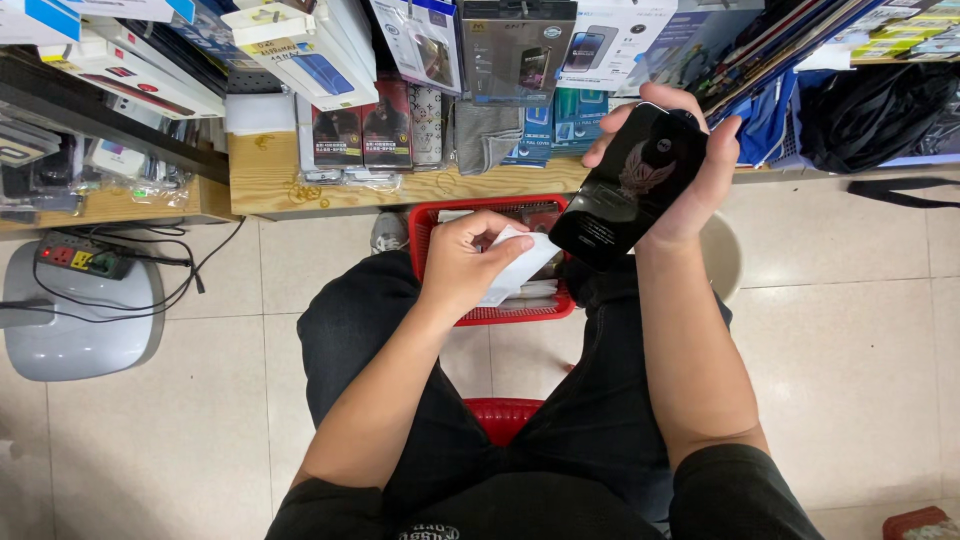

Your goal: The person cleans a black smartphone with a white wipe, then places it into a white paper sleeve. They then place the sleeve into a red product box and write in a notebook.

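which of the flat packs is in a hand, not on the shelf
The black pack with a wing emblem, gripped by the right hand; the other packs stand along the wooden shelf.

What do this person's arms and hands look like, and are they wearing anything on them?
Both forearms are bare, and the left hand and right hand have no gloves. No watch, ring or bracelet shows. Short black sleeves end near the elbows at the bottom of the view, above black trousers.

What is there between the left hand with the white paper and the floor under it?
In the head view, a red basket lies under the left hand and its white paper, holding more white sheets. The right hand holds a black packet.
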